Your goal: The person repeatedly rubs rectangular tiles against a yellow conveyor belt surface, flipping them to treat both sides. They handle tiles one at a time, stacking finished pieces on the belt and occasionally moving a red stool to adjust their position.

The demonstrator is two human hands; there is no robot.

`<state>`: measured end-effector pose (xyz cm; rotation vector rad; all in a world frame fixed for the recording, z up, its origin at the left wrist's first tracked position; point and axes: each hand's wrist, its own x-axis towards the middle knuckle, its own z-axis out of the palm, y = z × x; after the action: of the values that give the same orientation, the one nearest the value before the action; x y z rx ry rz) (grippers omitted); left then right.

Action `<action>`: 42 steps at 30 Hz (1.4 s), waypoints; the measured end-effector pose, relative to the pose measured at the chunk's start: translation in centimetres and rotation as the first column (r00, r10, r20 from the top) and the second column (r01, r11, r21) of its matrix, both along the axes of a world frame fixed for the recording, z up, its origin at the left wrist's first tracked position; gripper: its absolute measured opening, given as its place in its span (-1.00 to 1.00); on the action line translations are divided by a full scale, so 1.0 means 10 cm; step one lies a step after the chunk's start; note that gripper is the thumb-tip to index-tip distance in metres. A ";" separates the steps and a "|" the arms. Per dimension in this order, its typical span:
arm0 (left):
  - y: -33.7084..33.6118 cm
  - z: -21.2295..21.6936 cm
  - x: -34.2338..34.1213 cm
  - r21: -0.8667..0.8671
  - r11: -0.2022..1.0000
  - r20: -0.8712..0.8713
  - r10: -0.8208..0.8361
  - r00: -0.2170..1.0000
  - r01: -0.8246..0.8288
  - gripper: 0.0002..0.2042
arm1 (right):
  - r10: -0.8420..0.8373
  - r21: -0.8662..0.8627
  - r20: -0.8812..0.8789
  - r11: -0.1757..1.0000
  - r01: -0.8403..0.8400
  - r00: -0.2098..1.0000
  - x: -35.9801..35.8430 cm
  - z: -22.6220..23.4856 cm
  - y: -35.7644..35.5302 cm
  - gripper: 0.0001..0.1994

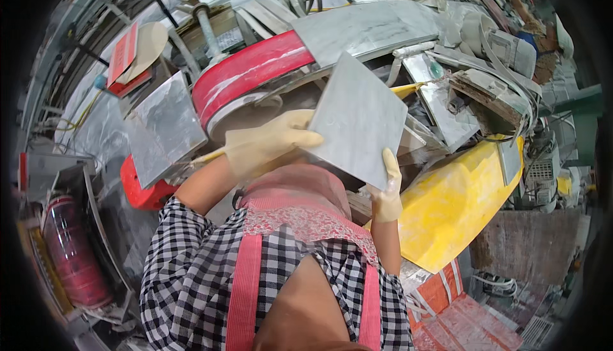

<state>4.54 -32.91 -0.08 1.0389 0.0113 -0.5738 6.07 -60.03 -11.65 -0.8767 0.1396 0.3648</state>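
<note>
A square grey marble tile (361, 121) is held up in front of me, tilted, with one corner pointing away. My left hand (278, 135), in a cream rubber glove, is closed on its left edge, the thumb lying on the face. On the near right edge, my right hand (387, 188), gloved alike, grips the tile; its other fingers are hidden behind. Just beyond, a red belt (249, 76) curves across, and a larger grey marble slab (367, 27) lies in line with it.
To the left a grey stone tile (167, 127) leans beside a red round object (145, 185). A yellow panel (456, 207) stands at the right, near scrap and cables (511, 70). A fire extinguisher (75, 252) stands in a case at far left.
</note>
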 end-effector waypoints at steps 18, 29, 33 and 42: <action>1.97 -1.69 2.79 0.917 0.308 0.269 -0.007 0.963 -0.254 -0.25 | -0.888 -0.505 0.111 0.336 0.795 0.446 -0.90 0.24 -1.07 -0.51; 2.27 -1.64 2.77 0.978 0.208 0.014 0.019 1.000 -0.018 -0.44 | -0.934 -0.415 0.209 0.183 0.891 0.289 -1.37 0.13 -1.17 -0.45; 2.07 -0.92 2.78 0.940 0.324 0.107 0.016 0.994 -0.107 -0.42 | -0.924 -0.545 0.245 0.120 0.830 0.295 -1.32 0.08 -1.21 -0.50; 1.83 -0.45 2.86 0.897 0.431 -0.067 -0.081 0.994 0.096 -0.39 | -0.970 -0.280 0.118 0.172 0.944 0.212 -1.14 0.13 -1.25 -0.51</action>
<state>33.14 -14.57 -4.61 2.1300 0.3201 -0.6809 -5.35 -72.51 -10.35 -0.8910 0.8388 -0.9117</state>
